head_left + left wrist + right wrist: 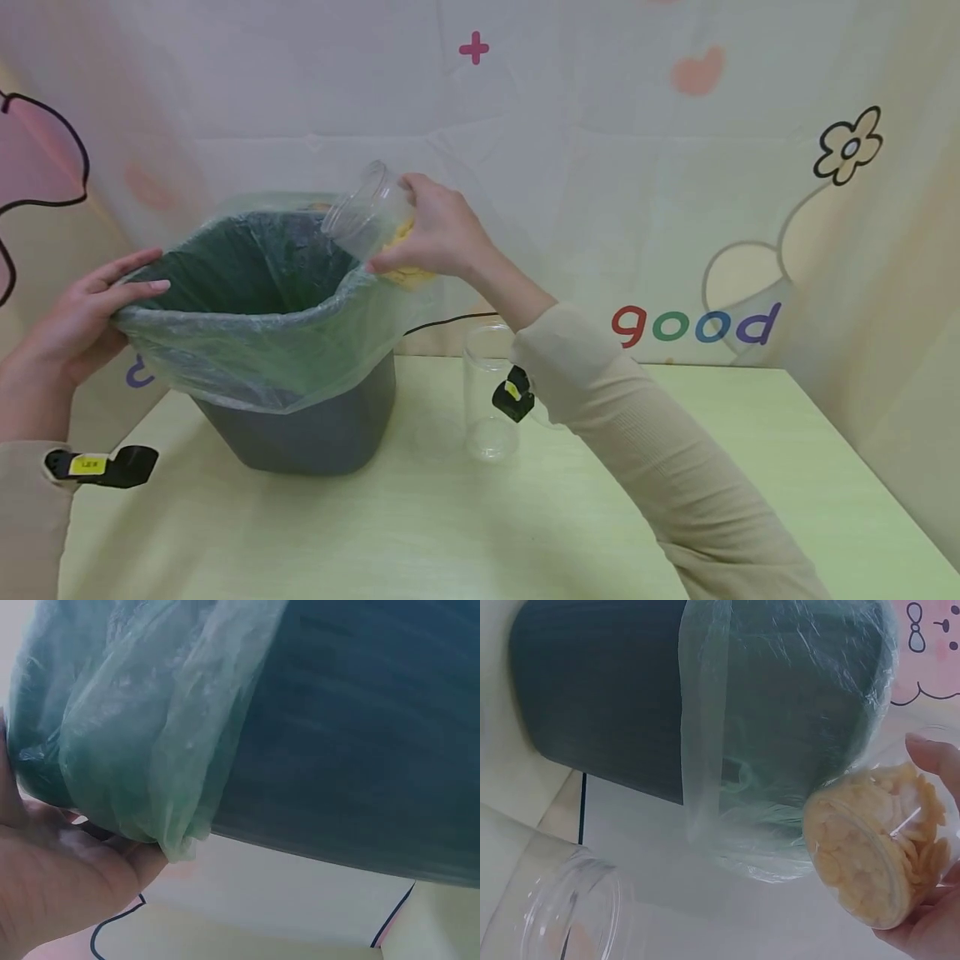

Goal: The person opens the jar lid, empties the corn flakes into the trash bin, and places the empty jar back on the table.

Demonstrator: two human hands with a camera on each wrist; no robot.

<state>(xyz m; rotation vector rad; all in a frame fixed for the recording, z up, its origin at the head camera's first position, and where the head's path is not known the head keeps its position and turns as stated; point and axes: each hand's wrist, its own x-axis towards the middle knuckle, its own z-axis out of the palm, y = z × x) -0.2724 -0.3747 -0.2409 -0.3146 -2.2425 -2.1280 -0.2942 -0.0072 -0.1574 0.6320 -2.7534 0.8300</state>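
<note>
A dark grey trash bin (322,437) lined with a green plastic bag (277,358) stands at the left of the table, tilted a little. My left hand (93,312) grips its lined rim at the left side; the left wrist view shows that hand (71,881) at the folded bag edge. Over the bin's right rim, my right hand (438,229) holds a clear plastic jar (367,212) tipped with its mouth toward the bin opening. Yellow chip-like pieces (862,847) lie in the jar's bottom end. The bin's floor is hidden.
A second clear jar (487,400) stands upright on the pale green table (600,517), under my right forearm. A black cable (450,320) runs behind it. A printed curtain (562,167) hangs along the back.
</note>
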